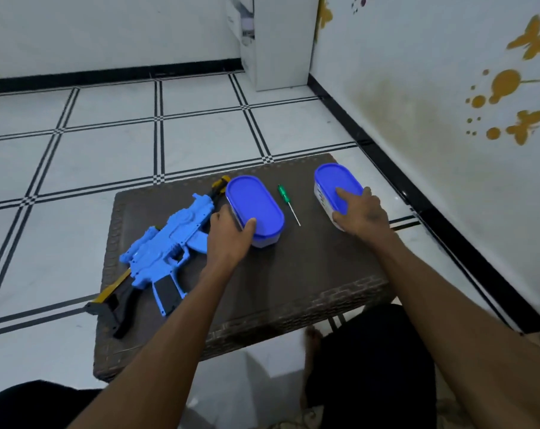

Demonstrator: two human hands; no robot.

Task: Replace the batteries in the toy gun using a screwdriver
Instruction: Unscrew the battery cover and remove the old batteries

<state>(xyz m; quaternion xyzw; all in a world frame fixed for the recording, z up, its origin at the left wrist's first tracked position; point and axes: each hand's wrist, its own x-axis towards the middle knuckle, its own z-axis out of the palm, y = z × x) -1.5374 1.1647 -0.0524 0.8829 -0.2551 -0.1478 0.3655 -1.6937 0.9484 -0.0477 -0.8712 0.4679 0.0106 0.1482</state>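
Note:
A light-blue toy gun (163,246) with a black and yellow stock lies on its side at the left of the low brown table (293,274). A green-handled screwdriver (288,203) lies between two oval containers with blue lids. My left hand (228,233) grips the near end of the left container (256,209), thumb on its lid. My right hand (360,212) holds the right container (335,188), fingers resting on the lid. Both lids are on. No batteries show.
The table stands on a white tiled floor with black lines. A wall with yellow butterfly decals (532,38) runs along the right. A white cabinet (281,41) stands in the far corner. My knees in dark trousers sit at the table's near edge.

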